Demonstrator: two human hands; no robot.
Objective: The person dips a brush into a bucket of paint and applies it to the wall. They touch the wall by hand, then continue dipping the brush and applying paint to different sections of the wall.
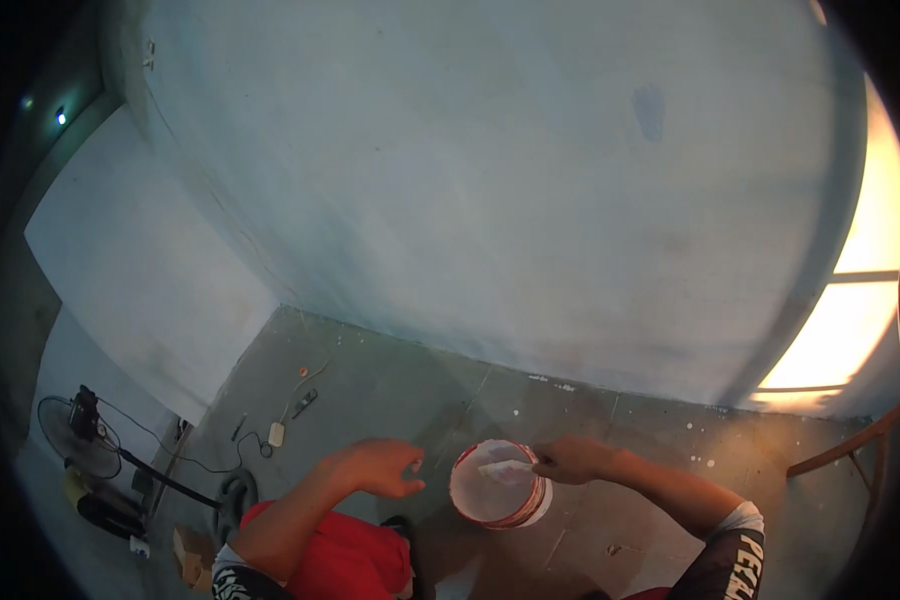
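A round bucket (544, 505) with a white and red rim stands on the floor at the lower middle. My right hand (570, 460) grips the dark handle of a scraper-like tool at the bucket's right edge. The tool's pale, whitish blade (507, 467) reaches over the bucket's mouth. Left of the bucket and apart from it, my left hand (395, 468) hangs in the air, fingers apart and slightly curled, holding nothing.
A large pale wall (530, 220) fills the view ahead. At the left stand a fan (82, 440) with its cable and a cardboard box (192, 555). A power strip (276, 434) lies on the floor. A curved wooden piece (850, 447) is at the right.
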